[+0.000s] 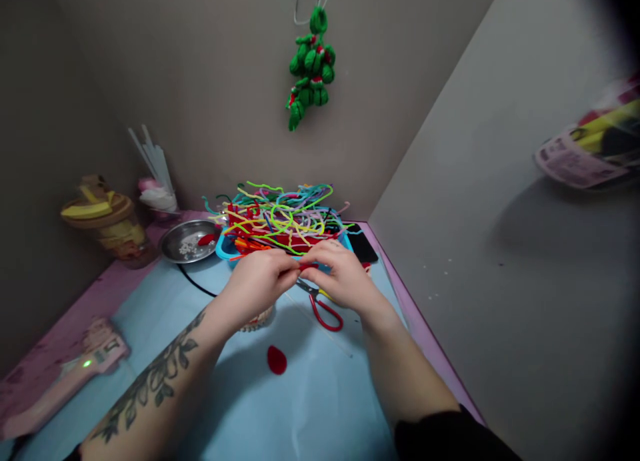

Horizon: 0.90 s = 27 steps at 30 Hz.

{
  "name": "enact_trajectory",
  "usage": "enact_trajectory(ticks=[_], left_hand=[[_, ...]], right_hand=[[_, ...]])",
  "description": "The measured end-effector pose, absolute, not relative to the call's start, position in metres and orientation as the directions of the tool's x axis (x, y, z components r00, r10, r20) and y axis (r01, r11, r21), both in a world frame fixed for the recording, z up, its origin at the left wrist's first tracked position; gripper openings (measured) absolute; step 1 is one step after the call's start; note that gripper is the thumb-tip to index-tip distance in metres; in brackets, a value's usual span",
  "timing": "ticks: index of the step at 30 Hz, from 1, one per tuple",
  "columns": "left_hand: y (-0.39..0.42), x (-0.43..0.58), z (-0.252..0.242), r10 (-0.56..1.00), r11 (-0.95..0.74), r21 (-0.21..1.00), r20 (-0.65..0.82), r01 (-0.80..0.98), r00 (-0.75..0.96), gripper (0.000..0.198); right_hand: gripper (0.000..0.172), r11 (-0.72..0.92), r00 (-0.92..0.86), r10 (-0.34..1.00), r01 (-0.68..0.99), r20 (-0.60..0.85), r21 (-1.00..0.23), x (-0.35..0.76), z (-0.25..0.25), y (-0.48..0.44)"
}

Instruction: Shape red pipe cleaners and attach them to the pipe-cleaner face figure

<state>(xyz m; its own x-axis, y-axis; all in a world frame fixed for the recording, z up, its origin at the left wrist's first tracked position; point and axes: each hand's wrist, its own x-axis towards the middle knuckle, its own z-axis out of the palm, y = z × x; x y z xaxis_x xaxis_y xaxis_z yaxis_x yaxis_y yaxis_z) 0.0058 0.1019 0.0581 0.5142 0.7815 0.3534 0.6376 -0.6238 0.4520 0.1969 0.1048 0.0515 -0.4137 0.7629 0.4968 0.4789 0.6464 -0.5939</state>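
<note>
My left hand (270, 271) and my right hand (337, 271) meet over the mat, their fingertips pinched together. Between them shows a small red piece (309, 268), mostly covered by the fingers, so its kind is unclear. Under my right hand lie scissors (327, 315) with red handles, the blades partly hidden. A round item with a beaded edge (257, 321) peeks out beneath my left wrist. Nearer to me, a red teardrop-shaped piece (277, 359) rests flat on the blue mat (320, 407). A thin pale stick or wire (330, 337) runs beside the scissors.
Colourful pipe cleaners (285, 214) overfill a blue basket (224, 249) at the back, beside a black phone (365, 246). Leftward are a metal bowl (170, 242) with white bits, a lidded cup (120, 231) and a pink glue gun (65, 384), lit green. Green ornaments (311, 67) hang above.
</note>
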Motion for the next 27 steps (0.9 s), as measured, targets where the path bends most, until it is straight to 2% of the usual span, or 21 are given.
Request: enact_trajectory(ticks=[2,7,11,15,18,27], left_hand=[[0.102,0.006,0.057,0.775,-0.632,0.428,0.338,0.647,0.534,0.019],[0.105,0.002,0.059,0.766,-0.642,0.47,0.356,0.606,0.535,0.021],[0.107,0.0,0.058,0.712,-0.69,0.37,0.501,0.623,0.491,0.018],[0.106,0.003,0.055,0.696,-0.677,0.3,0.559,0.672,0.451,0.019],[0.105,0.006,0.054,0.72,-0.662,0.36,0.548,0.658,0.425,0.018],[0.096,0.023,0.049,0.836,-0.539,0.674,0.503,0.506,0.22,0.017]], right_hand=[[0.007,0.63,-0.418,0.777,0.519,0.471,-0.578,0.195,0.049,0.106],[0.011,0.597,-0.367,0.8,0.564,0.474,-0.571,0.197,0.049,0.11],[0.012,0.593,-0.329,0.802,0.539,0.499,-0.597,0.199,0.051,0.111],[0.013,0.568,-0.267,0.819,0.511,0.509,-0.645,0.198,0.053,0.109],[0.013,0.551,-0.209,0.827,0.48,0.522,-0.682,0.196,0.054,0.108],[0.014,0.462,-0.038,0.881,0.291,0.472,-0.838,0.194,0.056,0.105]])
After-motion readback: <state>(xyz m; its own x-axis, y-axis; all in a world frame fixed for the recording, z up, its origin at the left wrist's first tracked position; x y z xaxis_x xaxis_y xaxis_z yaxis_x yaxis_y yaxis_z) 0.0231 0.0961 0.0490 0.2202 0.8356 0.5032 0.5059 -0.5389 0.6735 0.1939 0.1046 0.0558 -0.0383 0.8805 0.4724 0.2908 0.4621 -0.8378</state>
